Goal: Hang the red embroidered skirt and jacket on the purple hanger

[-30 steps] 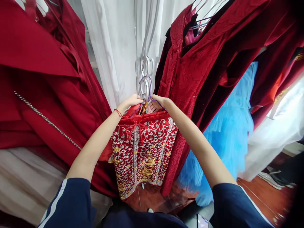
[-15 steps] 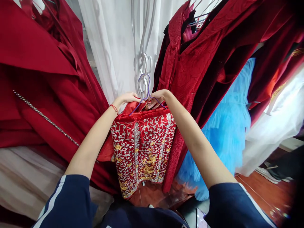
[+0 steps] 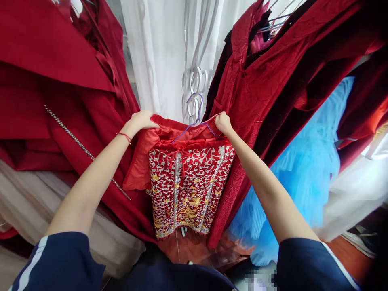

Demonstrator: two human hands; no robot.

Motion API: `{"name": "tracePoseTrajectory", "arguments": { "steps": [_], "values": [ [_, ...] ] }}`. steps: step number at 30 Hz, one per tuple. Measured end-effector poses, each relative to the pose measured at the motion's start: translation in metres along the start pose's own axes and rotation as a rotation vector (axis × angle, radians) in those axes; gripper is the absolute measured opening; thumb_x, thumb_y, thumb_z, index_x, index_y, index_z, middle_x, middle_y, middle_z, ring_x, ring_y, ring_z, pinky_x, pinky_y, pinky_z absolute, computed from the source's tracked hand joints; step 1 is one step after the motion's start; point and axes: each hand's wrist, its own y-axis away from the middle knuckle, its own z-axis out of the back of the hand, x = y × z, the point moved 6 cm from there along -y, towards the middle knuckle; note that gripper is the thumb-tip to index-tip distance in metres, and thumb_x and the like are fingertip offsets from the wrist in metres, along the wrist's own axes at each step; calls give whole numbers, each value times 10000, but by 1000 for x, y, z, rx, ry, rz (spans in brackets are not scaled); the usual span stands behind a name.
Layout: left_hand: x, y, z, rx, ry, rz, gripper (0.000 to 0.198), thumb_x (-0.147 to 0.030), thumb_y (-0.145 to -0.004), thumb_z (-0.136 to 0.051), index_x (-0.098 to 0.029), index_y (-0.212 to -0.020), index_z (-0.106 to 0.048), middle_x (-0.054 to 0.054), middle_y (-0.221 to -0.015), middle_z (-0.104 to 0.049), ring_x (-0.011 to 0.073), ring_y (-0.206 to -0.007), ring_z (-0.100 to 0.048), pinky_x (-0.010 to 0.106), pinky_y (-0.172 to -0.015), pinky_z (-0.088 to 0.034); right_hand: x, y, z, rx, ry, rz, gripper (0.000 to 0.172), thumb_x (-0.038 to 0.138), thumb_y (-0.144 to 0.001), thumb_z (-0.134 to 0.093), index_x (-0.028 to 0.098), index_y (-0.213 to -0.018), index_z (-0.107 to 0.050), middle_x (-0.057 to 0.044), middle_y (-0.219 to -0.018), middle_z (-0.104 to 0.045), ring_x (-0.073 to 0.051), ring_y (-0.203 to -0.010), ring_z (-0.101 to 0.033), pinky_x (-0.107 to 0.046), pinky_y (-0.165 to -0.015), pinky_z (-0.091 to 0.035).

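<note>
A red skirt [image 3: 190, 190] with silver and gold embroidery hangs in front of me, its waistband tied with a thin red cord. A purple wire hanger [image 3: 198, 115] runs into its waist opening. My left hand [image 3: 143, 120] is closed on the waistband's left side, where plain red lining shows. On the right side, my right hand [image 3: 223, 122] grips the raised back edge of the waistband. Between them the waist is spread wide. The hanger's hook meets a chain of white rings [image 3: 195, 83] above.
Dark red dresses [image 3: 75, 105] hang at left, one with a beaded strip. To the right are a patterned red dress [image 3: 257, 76] and a blue tulle dress [image 3: 303, 173]. White curtain [image 3: 163, 52] hangs behind. Reddish floor tiles [image 3: 188, 250] show below.
My hands have moved apart from near the hanger's middle to the two sides of the waistband. The waist opening is stretched wider, and the view has shifted slightly.
</note>
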Motion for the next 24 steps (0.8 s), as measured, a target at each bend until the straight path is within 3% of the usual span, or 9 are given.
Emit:
{"name": "tracePoseTrajectory", "arguments": {
  "steps": [4, 6, 9, 13, 18, 21, 24],
  "values": [
    [11, 23, -16, -277, 13, 133, 421, -490, -884, -530, -141, -1023, -719, 176, -1046, -713, 325, -1004, -650, 355, -817, -471, -3, 23, 5, 186, 212, 284, 473, 499, -971, -408, 99, -1079, -635, -221, -1105, -679, -339, -1082, -635, -408, -910, -471],
    [16, 35, -30, -386, 124, 180, 456, -502, -950, -417, -169, -1099, -691, 161, -1039, -716, 310, -988, -661, 336, -794, -460, -10, 33, 6, 265, 345, 328, 489, 546, -890, -554, 115, -1106, -638, -204, -1085, -696, -335, -1032, -659, -390, -865, -493],
    [13, 41, -49, -459, 172, 176, 461, -435, -1010, -303, -167, -1200, -626, 162, -987, -721, 295, -933, -678, 313, -752, -431, -20, 41, 9, 252, 533, 246, 487, 355, -814, -686, 105, -1224, -609, -218, -1127, -690, -328, -1054, -662, -377, -873, -495],
    [15, 37, -54, -494, 34, 70, 403, -350, -1015, -317, -131, -1164, -620, 180, -956, -718, 287, -899, -691, 295, -697, -394, -33, 46, 12, 171, 592, 97, 383, 160, -828, -585, 61, -1193, -650, -273, -1137, -671, -354, -1098, -651, -423, -897, -492],
    [30, 53, -44, -483, -10, -119, 485, -506, -987, -343, -141, -957, -660, 149, -855, -722, 256, -805, -698, 272, -617, -361, -73, 40, 22, -27, 298, -49, 387, 161, -836, -502, 126, -1187, -662, -214, -1119, -686, -335, -1047, -655, -430, -868, -504],
    [17, 71, -43, -430, -15, -221, 595, -707, -868, -425, -167, -919, -669, 115, -803, -725, 260, -763, -695, 274, -599, -375, -94, 26, 25, -186, -24, -33, 369, 166, -855, -427, 148, -1156, -640, -165, -1074, -697, -285, -979, -650, -405, -875, -497],
    [0, 80, -44, -359, -45, -235, 743, -840, -700, -510, -180, -990, -690, 109, -779, -726, 300, -767, -696, 297, -618, -416, -108, 17, 21, -318, -264, -70, 327, 203, -886, -370, 139, -1108, -601, -160, -1047, -682, -265, -937, -640, -400, -877, -492]
  ]
}}
